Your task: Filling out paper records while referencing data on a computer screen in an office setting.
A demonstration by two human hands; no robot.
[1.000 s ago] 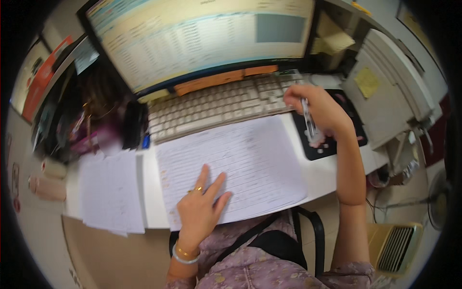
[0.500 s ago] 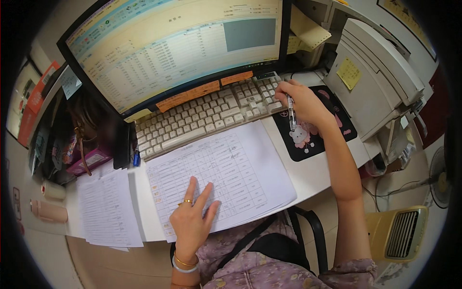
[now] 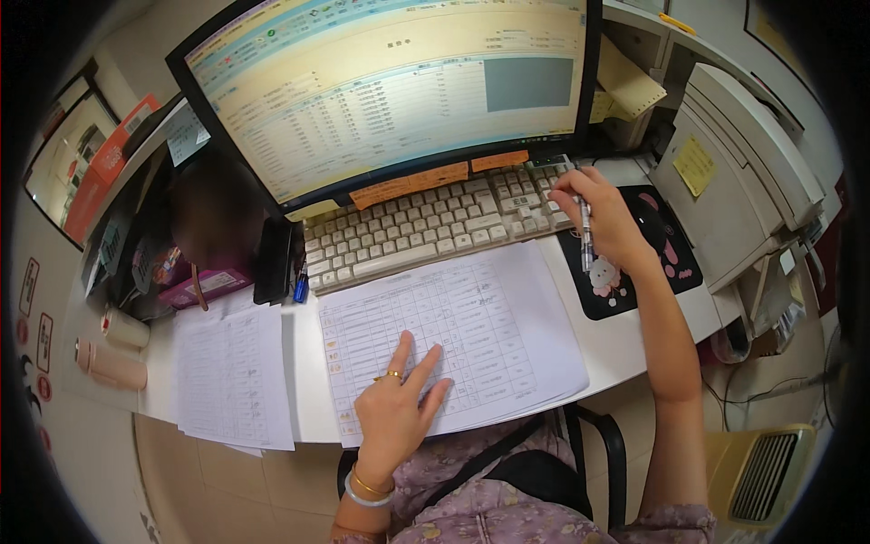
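Your left hand lies open on the ruled sheets, palm down with fingers apart and grasping nothing, probably to steady the paper and mark a place among the rows. The sheets sit on the table just in front of the keyboard, which seems to let you glance between the rows, the keys and the monitor. Your right hand grasps a pen, pointing down toward the mouse pad, while its bent fingers hover at or touch the keyboard's right end; contact is hard to tell. Holding it that way likely spares you setting it down. A second paper pile lies to the left, apart from the ruled sheets, perhaps to avoid mixing them
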